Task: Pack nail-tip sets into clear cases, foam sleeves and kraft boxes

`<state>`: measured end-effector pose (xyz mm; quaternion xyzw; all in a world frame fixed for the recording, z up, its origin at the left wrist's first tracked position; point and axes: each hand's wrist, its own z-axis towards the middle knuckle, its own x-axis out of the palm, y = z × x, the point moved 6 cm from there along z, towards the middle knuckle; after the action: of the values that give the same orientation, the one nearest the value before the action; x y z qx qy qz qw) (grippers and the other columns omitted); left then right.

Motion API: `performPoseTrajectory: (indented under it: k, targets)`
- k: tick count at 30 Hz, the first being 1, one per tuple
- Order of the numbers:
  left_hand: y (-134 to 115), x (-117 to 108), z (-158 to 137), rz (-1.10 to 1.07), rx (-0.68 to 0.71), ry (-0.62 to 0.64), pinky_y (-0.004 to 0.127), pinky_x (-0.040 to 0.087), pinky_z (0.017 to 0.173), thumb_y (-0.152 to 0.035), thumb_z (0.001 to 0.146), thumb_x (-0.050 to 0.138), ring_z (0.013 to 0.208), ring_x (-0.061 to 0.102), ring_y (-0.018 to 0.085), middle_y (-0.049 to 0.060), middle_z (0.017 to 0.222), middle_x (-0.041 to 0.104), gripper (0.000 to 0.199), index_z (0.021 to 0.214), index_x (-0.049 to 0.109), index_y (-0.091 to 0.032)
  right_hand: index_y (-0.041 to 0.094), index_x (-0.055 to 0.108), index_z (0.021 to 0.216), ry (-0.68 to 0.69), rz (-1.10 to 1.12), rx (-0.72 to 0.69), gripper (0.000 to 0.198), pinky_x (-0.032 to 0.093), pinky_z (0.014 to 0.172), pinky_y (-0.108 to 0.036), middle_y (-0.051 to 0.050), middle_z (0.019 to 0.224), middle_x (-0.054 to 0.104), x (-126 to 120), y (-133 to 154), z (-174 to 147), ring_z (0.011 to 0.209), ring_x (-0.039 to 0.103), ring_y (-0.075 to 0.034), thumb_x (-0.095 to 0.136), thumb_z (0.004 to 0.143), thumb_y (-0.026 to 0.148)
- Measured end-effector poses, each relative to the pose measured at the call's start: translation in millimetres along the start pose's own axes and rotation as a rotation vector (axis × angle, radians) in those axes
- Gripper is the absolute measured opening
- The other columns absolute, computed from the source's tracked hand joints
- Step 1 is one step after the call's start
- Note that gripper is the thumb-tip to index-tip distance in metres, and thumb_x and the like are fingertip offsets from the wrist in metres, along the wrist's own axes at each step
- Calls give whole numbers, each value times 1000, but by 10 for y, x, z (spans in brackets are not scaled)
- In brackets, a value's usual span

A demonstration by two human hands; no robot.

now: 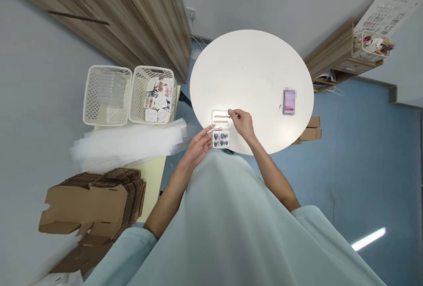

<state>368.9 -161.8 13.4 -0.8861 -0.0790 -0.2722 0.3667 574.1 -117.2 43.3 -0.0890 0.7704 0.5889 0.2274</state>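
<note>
A small clear case (221, 129) lies unfolded at the near edge of the round white table. Its near half holds several dark blue and pale press-on nails (222, 136) in two rows. In the lid half are two thin brownish sticks (221, 117). My left hand (197, 148) grips the case from its left side, fingers closed on the edge near the hinge. At the lid's upper right corner, my right hand (243, 124) pinches with thumb and forefinger. Whether something small is also between those fingertips is too small to tell.
The round white table (251, 65) carries a purple pack (289, 102) at right. Two white baskets (130, 94) stand left, one with several nail sets. Below them are translucent bags (128, 145) and folded cardboard boxes (89, 204). A wooden cabinet (132, 8) stands behind.
</note>
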Motion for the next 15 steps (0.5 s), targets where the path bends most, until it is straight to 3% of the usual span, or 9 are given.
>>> performPoseTrajectory:
  k: [4,8,15]
  targets:
    - [-12,3,-26,-32,12,-32,42,61,103,-23,93,76,115,75,27,16,130,76,48,140,68,-14,22,80,94,-15,54,-121,54,49,77,-32,-5,95,74,-130,214,-122,80,60,-18,56,100,70]
    - [-32,43,-40,-57,28,-24,39,61,100,-24,93,77,115,75,28,17,128,77,41,132,72,-12,25,84,103,76,106,-219,45,50,71,-31,-5,94,70,-260,373,-394,80,60,-17,64,98,65]
    - [-56,111,-10,-58,-3,27,39,63,98,-47,99,71,117,75,30,19,123,78,46,127,74,-10,29,84,112,237,115,-235,37,50,66,-30,-4,97,68,-304,258,-820,70,55,-13,72,96,60]
